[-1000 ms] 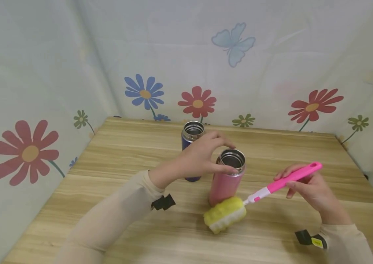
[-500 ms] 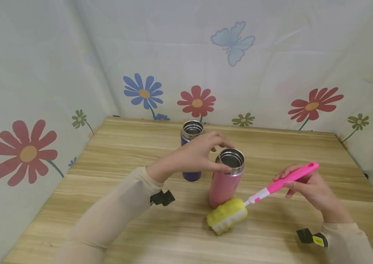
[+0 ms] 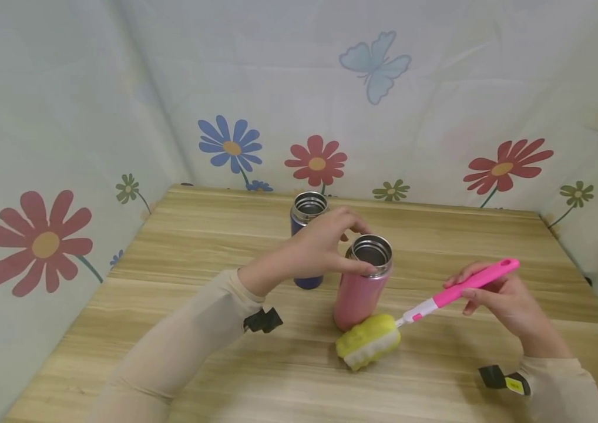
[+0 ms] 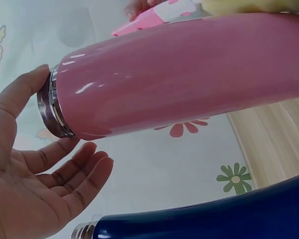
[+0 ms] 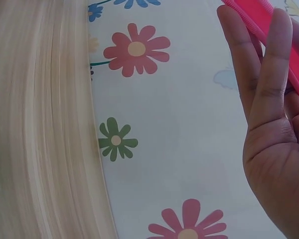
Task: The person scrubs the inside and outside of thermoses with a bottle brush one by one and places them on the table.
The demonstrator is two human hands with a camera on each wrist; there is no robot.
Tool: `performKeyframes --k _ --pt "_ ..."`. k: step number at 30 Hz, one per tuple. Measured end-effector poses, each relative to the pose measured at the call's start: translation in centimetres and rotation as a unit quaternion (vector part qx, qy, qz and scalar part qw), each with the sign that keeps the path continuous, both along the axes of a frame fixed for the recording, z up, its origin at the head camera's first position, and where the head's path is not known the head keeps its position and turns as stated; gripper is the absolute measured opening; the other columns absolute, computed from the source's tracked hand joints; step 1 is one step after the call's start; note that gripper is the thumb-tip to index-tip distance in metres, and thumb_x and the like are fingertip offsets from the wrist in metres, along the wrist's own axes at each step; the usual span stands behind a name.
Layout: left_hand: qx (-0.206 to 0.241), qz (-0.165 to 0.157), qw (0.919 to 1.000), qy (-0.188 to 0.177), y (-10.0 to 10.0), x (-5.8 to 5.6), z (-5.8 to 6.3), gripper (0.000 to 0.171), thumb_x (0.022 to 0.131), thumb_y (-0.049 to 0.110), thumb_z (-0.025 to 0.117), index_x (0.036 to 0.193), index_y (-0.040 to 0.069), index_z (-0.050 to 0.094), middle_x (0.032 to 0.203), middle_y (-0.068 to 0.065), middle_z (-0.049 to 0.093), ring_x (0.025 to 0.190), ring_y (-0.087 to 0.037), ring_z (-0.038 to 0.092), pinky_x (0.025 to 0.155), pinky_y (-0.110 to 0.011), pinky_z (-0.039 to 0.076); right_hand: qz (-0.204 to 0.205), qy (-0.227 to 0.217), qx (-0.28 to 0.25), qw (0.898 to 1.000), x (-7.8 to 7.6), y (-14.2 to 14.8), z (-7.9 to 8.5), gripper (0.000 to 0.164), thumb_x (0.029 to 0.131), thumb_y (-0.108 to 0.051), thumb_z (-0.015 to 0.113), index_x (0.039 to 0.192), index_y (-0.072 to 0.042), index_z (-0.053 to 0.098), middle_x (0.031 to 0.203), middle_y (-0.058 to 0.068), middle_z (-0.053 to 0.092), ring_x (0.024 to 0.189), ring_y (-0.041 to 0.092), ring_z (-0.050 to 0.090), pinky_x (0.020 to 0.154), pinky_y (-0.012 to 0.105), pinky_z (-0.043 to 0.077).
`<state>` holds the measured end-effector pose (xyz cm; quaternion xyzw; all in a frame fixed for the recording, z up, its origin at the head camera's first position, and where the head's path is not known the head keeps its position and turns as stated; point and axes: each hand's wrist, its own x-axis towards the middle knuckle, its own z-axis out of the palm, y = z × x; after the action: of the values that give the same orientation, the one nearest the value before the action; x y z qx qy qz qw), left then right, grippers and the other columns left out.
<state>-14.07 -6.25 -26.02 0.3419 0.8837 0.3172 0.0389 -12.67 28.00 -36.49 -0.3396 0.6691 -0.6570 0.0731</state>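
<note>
While the left hand (image 3: 325, 244) is pinching the metal neck of the pink bottle (image 3: 360, 301), which is extending below its fingertips, the right hand (image 3: 505, 302) is grasping the brush (image 3: 423, 308) by its handle. The sponge head (image 3: 369, 342) is sitting beside the bottle's base; the blue bottle (image 3: 308, 282) is standing nearer the table's (image 3: 225, 247) back edge.

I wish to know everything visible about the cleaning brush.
The brush has a pink plastic-looking handle with an end hole, a white section, and a knobbly yellow-and-white sponge head. Held in the right hand, it slants down leftward; the sponge head is near the base of the pink bottle, though whether they touch is unclear.
</note>
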Motion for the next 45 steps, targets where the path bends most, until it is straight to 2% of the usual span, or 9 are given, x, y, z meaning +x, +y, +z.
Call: performKeyframes --k 4,10,17,26,35,38,41,43,45 --pt "-0.001 0.015 0.9998 0.012 0.3 0.3 -0.1 0.059 0.074 0.035 0.082 0.119 0.005 0.058 0.119 -0.005 0.060 0.111 -0.016 0.055 0.090 -0.023 0.052 0.000 -0.004 -0.009 1.000 0.3 0.2 0.1 0.041 0.087 0.025 0.042 0.101 -0.006 0.064 0.106 0.000 0.073 0.092 0.010 0.070 0.057 0.025 0.057" --pt "-0.011 0.056 0.9975 0.041 0.9 1.0 -0.3 0.058 0.071 0.042 0.083 0.111 0.005 0.060 0.114 -0.005 0.060 0.108 -0.016 0.054 0.094 -0.028 0.050 -0.004 -0.009 -0.027 1.000 0.6 0.4 0.2 0.045 0.086 0.026 0.040 0.102 -0.008 0.065 0.105 0.000 0.073 0.092 0.010 0.069 0.056 0.023 0.057" --pt "-0.022 0.088 0.9931 0.075 1.5 1.6 -0.5 0.059 0.068 0.048 0.083 0.102 0.006 0.059 0.104 -0.004 0.060 0.101 -0.015 0.054 0.091 -0.028 0.049 0.053 0.008 -0.131 0.990 0.2 0.4 0.1 0.039 0.084 0.032 0.036 0.104 0.010 0.061 0.107 0.017 0.071 0.093 0.020 0.070 0.059 0.024 0.057" --pt "-0.044 0.122 0.9868 0.097 1.8 2.1 -0.6 0.061 0.066 0.056 0.082 0.095 0.009 0.056 0.097 -0.001 0.056 0.092 -0.013 0.051 0.084 -0.026 0.048 0.062 0.023 -0.149 0.987 0.7 0.0 1.3 0.035 0.085 0.030 0.036 0.104 0.013 0.060 0.109 0.019 0.070 0.094 0.022 0.070 0.060 0.024 0.057" --pt "-0.049 0.150 0.9815 0.109 1.8 2.6 -1.1 0.062 0.067 0.059 0.079 0.097 0.012 0.054 0.099 0.001 0.056 0.093 -0.012 0.051 0.077 -0.024 0.051 0.101 0.024 -0.211 0.972 0.9 -0.3 2.7 0.026 0.089 0.024 0.039 0.107 0.018 0.057 0.112 0.025 0.067 0.100 0.027 0.068 0.068 0.026 0.059" --pt "-0.064 0.153 0.9789 0.119 1.6 2.6 -1.0 0.063 0.066 0.063 0.078 0.099 0.013 0.056 0.100 0.002 0.059 0.093 -0.013 0.054 0.077 -0.025 0.052 0.102 0.020 -0.225 0.969 1.1 -0.5 3.2 0.025 0.090 0.023 0.039 0.107 0.019 0.057 0.111 0.026 0.067 0.101 0.028 0.068 0.068 0.026 0.059" --pt "-0.069 0.143 0.9803 0.118 1.3 2.5 -0.7 0.068 0.067 0.063 0.077 0.107 0.012 0.058 0.107 0.000 0.062 0.101 -0.015 0.057 0.088 -0.029 0.051 0.096 0.021 -0.235 0.967 1.4 -0.7 3.7 0.024 0.090 0.022 0.039 0.106 0.019 0.057 0.110 0.026 0.067 0.101 0.029 0.068 0.068 0.026 0.059" --pt "-0.064 0.124 0.9844 0.107 1.1 2.3 -0.3 0.071 0.068 0.061 0.077 0.115 0.011 0.059 0.116 -0.002 0.063 0.111 -0.017 0.056 0.097 -0.033 0.049 0.090 0.021 -0.240 0.966 1.5 -0.8 3.9 0.023 0.091 0.021 0.039 0.106 0.019 0.057 0.110 0.026 0.068 0.100 0.029 0.068 0.069 0.026 0.059" --pt "-0.057 0.092 0.9900 0.091 0.9 2.1 0.1 0.072 0.071 0.056 0.078 0.123 0.011 0.058 0.123 -0.003 0.061 0.119 -0.018 0.053 0.103 -0.034 0.045 0.090 0.020 -0.246 0.965 1.6 -0.9 4.2 0.023 0.091 0.021 0.040 0.106 0.019 0.057 0.110 0.026 0.068 0.100 0.029 0.068 0.069 0.026 0.059"
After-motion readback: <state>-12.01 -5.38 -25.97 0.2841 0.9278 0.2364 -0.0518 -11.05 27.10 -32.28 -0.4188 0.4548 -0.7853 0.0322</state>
